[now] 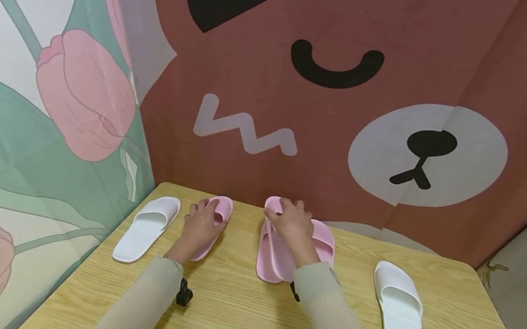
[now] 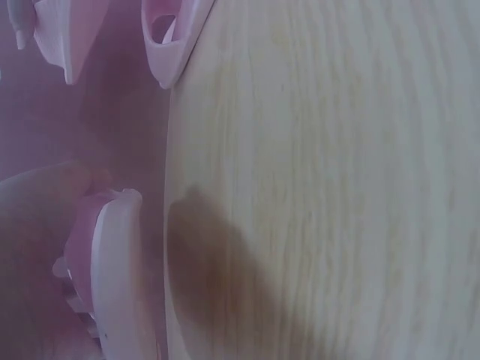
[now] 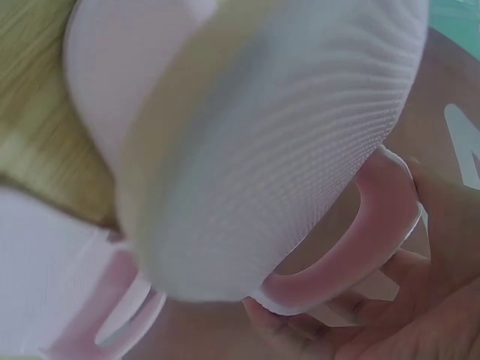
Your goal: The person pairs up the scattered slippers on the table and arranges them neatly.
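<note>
At the back of the table, my left hand grips the toe end of a pink slipper, its heel end pointing toward me. The left wrist view catches that slipper's pale side edge beside the hand. My right hand holds another pink slipper by its strap, fingers curled round the band and the ridged sole tilted toward the right wrist camera. Close under and beside it, a further pink slipper overlaps it in the head view; my right hand and sleeve hide part of both.
A white slipper lies at the left of the wooden table, and another white slipper at the right. A bear-printed cloth hangs right behind the table's back edge. Tulip-printed cloth hangs along the left.
</note>
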`<state>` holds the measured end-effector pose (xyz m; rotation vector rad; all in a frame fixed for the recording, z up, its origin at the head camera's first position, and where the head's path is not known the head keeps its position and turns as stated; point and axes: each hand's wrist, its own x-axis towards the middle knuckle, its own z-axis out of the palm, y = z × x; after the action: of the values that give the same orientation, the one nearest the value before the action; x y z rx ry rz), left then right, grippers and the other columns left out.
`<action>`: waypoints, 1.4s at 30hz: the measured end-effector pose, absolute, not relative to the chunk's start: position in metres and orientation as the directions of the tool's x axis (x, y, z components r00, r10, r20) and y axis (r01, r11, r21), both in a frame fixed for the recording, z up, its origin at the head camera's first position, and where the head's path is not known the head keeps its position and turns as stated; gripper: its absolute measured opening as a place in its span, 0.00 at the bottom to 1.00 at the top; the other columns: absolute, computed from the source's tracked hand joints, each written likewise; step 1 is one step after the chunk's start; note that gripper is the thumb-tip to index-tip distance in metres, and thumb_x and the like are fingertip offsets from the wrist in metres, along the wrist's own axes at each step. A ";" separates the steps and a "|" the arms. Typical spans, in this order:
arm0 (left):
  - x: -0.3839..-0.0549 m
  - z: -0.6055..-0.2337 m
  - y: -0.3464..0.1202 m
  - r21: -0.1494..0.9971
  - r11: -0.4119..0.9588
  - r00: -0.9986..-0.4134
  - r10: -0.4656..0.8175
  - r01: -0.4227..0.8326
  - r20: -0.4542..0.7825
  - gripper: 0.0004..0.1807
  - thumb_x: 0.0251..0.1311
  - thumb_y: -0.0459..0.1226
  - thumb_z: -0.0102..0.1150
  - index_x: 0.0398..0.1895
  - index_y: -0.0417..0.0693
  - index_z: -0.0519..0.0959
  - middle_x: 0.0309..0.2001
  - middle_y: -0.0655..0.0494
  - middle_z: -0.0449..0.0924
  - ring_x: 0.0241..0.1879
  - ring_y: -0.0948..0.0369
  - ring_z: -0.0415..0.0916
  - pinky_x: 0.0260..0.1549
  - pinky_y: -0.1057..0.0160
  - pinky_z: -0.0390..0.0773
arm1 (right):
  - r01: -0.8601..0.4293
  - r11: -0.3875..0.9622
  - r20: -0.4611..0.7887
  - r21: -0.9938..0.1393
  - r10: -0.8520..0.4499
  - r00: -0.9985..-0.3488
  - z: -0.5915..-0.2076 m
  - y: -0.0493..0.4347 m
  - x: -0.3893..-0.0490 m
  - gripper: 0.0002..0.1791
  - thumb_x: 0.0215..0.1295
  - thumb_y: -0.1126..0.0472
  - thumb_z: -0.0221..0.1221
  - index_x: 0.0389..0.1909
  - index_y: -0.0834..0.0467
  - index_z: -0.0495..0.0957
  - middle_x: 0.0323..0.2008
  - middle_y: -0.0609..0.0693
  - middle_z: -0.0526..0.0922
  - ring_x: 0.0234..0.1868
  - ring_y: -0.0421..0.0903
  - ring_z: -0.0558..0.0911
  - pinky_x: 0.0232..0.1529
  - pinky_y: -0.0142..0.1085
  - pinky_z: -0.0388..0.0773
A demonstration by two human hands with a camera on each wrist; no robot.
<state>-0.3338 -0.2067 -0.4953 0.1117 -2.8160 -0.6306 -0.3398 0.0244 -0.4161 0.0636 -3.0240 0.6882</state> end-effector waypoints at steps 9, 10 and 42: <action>-0.333 -0.494 -0.208 0.437 0.899 -0.969 -0.124 -0.019 0.212 0.40 0.54 0.53 0.60 0.67 0.48 0.61 0.64 0.40 0.59 0.62 0.42 0.54 0.53 0.37 0.61 | -0.055 0.908 0.073 -0.416 -0.027 -0.997 -0.419 0.005 -0.337 0.39 0.53 0.26 0.50 0.64 0.42 0.67 0.58 0.58 0.67 0.51 0.65 0.71 0.45 0.54 0.71; -0.333 -0.494 -0.209 0.437 0.899 -0.969 -0.124 -0.018 0.214 0.40 0.54 0.53 0.60 0.68 0.48 0.61 0.64 0.40 0.59 0.62 0.42 0.54 0.53 0.37 0.61 | -0.054 0.906 0.072 -0.420 -0.026 -0.997 -0.419 0.003 -0.337 0.39 0.53 0.26 0.50 0.63 0.42 0.67 0.58 0.58 0.67 0.52 0.64 0.71 0.45 0.55 0.71; -0.334 -0.498 -0.210 0.418 0.908 -0.966 -0.133 -0.029 0.222 0.40 0.53 0.54 0.60 0.67 0.46 0.62 0.64 0.39 0.60 0.61 0.40 0.56 0.52 0.37 0.62 | -0.035 0.895 0.126 -0.445 0.024 -0.992 -0.443 -0.050 -0.349 0.37 0.54 0.30 0.53 0.57 0.51 0.72 0.49 0.60 0.71 0.44 0.63 0.76 0.35 0.51 0.74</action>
<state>-0.3341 -0.2098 -0.4979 0.1218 -2.8249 -0.6142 -0.3494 -0.0499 -0.4430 0.0083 -2.9327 0.6918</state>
